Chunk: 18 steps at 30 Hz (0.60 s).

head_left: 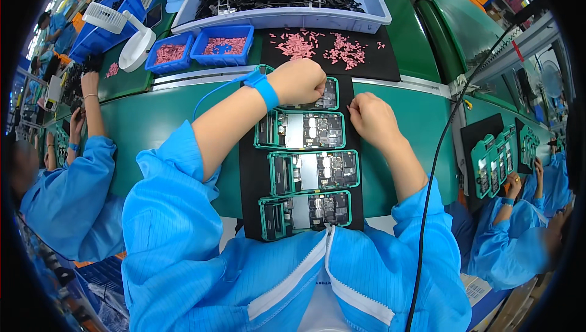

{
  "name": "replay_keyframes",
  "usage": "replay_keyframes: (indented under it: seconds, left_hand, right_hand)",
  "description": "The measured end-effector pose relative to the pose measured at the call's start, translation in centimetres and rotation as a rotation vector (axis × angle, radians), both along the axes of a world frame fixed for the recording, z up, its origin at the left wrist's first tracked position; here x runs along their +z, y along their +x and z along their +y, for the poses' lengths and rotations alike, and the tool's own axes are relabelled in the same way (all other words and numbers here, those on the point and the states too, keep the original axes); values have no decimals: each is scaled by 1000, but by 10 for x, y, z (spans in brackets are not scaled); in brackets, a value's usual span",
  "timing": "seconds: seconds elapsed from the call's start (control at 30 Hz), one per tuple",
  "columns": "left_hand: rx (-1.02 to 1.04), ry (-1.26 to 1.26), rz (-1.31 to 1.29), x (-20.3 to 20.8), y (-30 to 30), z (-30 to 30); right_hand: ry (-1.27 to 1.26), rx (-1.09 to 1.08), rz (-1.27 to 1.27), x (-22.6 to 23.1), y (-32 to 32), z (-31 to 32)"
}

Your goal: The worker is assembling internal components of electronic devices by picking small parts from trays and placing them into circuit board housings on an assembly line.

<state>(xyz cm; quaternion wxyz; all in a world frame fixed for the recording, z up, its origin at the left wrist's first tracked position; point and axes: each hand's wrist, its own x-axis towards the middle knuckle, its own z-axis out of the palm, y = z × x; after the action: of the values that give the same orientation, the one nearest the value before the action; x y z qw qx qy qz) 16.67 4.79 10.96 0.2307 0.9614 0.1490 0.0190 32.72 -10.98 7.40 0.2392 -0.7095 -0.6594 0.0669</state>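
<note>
Several opened phones with bare circuit boards lie in green frames in a column on a black mat. Over the farthest phone is my left hand, a blue band on its wrist. Its fingers are curled together at that phone's right part, and whatever they pinch is hidden. My right hand is closed just right of the column, beside the second phone, thumb and forefinger together; I cannot make out anything between them. Nearer to me sit a third phone and the nearest phone.
Small pink pieces lie in piles on a dark mat beyond the phones. Blue bins hold more. Behind stands a large tub of black parts, with a white fan to its left. A black cable hangs at right. Co-workers sit on both sides.
</note>
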Motion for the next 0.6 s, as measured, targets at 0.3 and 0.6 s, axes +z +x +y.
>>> replay_keyframes:
  seconds: [0.3,0.6]
  left_hand:
    - [-4,272,93,3,5,-13]
    - [-44,383,182,9,13,-25]
  right_hand:
    - [28,30,-102,-4,1,1]
    - [1,25,-132,-3,-1,0]
